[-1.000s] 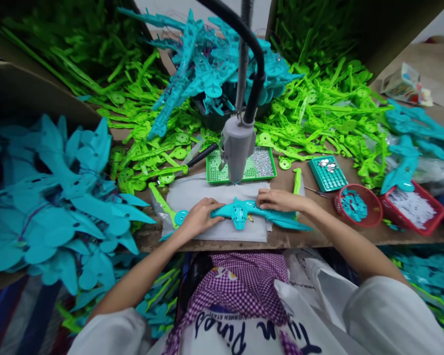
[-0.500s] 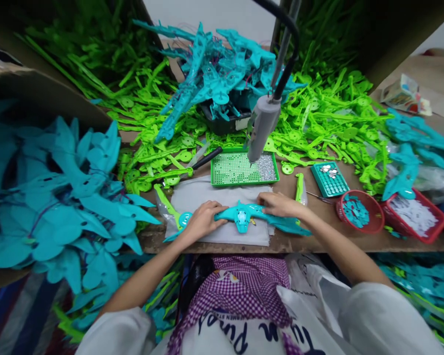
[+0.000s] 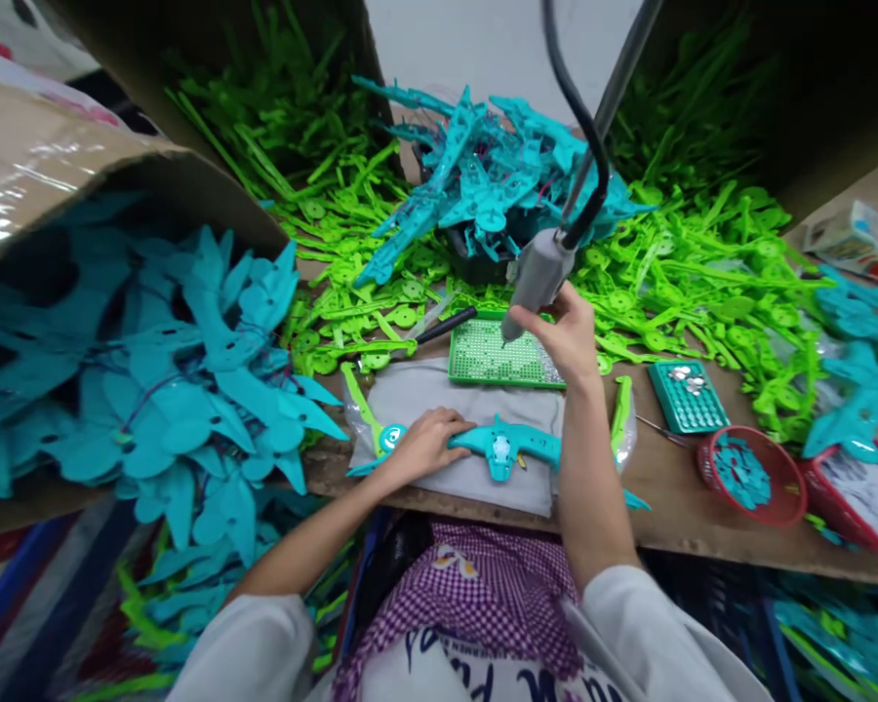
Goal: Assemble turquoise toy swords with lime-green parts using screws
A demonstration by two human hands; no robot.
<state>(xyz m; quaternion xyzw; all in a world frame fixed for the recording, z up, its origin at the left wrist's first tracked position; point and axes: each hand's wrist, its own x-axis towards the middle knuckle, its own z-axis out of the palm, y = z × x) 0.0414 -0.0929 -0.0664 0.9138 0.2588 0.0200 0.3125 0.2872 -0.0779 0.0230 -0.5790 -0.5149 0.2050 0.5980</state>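
While our left grip [image 3: 433,447] is holding the left end of the blue toy part [image 3: 500,450], that part is lying on the grey cloth [image 3: 410,392] at the desk's [image 3: 662,492] near side. Our right grip [image 3: 572,339] is holding the grey tool [image 3: 541,277] over the green tray [image 3: 475,353], farther away.

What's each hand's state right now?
Left hand: closed, holding one end of the turquoise part.
Right hand: closed, gripping the grey hanging tool.

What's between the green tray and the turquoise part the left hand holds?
Head view: only grey cloth shows between green tray and turquoise part; right forearm hides the stretch's right end.
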